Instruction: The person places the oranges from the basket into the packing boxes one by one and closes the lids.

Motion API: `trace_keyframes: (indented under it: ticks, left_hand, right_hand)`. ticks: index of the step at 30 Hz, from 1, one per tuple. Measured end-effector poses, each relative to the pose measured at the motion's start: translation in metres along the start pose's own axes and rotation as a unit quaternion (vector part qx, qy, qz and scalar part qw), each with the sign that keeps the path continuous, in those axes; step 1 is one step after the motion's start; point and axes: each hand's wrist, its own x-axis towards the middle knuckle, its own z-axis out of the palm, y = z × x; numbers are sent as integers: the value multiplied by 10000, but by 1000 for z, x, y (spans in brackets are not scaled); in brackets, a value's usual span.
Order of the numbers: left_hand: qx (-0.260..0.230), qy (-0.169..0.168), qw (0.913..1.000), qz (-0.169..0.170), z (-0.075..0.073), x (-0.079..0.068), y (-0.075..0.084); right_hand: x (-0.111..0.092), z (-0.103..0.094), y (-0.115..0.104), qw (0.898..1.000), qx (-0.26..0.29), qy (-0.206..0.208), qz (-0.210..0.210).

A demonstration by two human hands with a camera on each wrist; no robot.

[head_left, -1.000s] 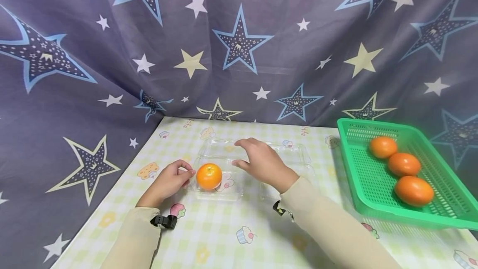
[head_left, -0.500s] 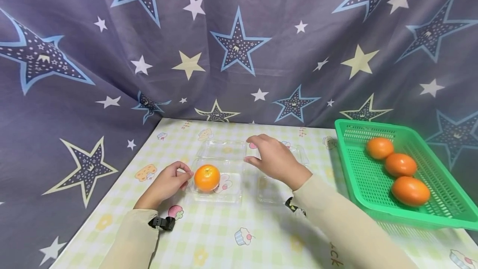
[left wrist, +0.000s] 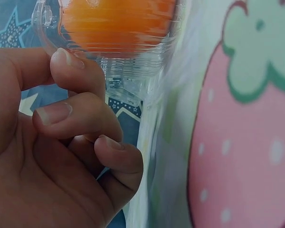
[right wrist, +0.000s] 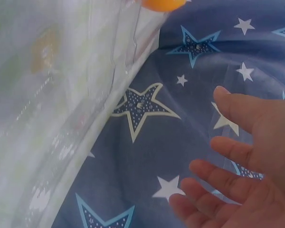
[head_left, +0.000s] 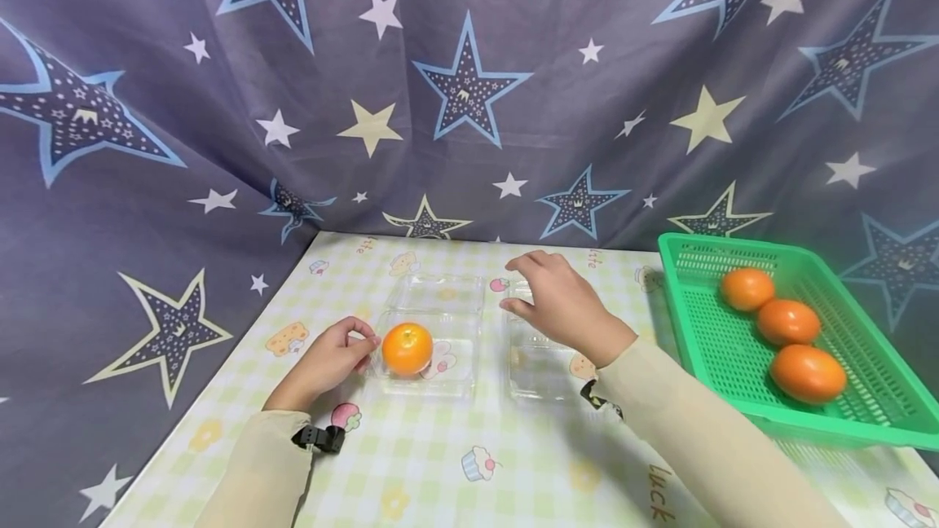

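An orange [head_left: 407, 349] sits at the left in a clear plastic box [head_left: 458, 381] whose lid is folded back behind it. My left hand [head_left: 332, 358] is at that box's left side, and in the left wrist view its thumb and forefinger pinch the rim [left wrist: 47, 21]. My right hand [head_left: 568, 300] hovers over a second clear box [head_left: 531, 385] on the right, partly covering it. The right wrist view shows those right fingers [right wrist: 223, 180] spread and holding nothing.
A green basket [head_left: 682, 332] stands at the right of the table, with three orange-red round fruits [head_left: 788, 322] in it. Checked cloth [head_left: 425, 455] covers the table. A starry curtain [head_left: 469, 161] hangs behind and to the left.
My right hand has moved right, from near the orange's box to over the second box, uncovering more of both. My left hand and the orange have stayed in place.
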Motion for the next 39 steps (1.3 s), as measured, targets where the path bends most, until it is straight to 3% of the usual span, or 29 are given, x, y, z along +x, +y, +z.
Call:
trace_keyframes:
  ticks: [15, 39]
  left_hand:
    - [-106, 6, 9999, 39, 2, 2, -3]
    - [-70, -25, 9999, 105, 2, -1, 0]
  right_hand:
    - [-7, -18, 26, 9994, -208, 267, 0]
    - [-23, -48, 75, 9975, -390, 412, 425]
